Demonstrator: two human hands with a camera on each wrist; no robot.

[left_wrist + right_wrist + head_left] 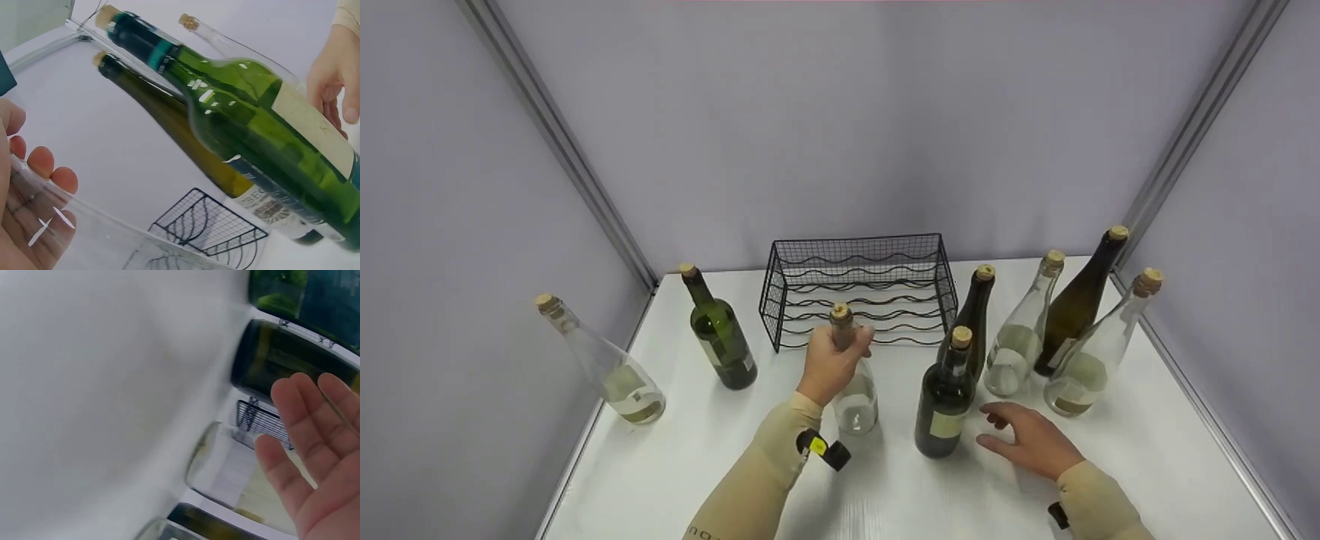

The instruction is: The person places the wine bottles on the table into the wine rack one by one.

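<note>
My left hand grips the neck of a corked clear glass bottle, which stands on the white table in front of a black wire rack. In the left wrist view, its fingers curl around the clear glass. To the right stands a corked dark green bottle with a pale label. Just right of that bottle my right hand hovers over the table, fingers loosely spread and holding nothing. The right wrist view shows that hand with its fingers apart, near the bases of several bottles.
Behind the green bottle is a slim dark bottle. Farther right stand two clear bottles and a brown bottle. On the left are a green bottle and a clear bottle. Pale walls enclose the table.
</note>
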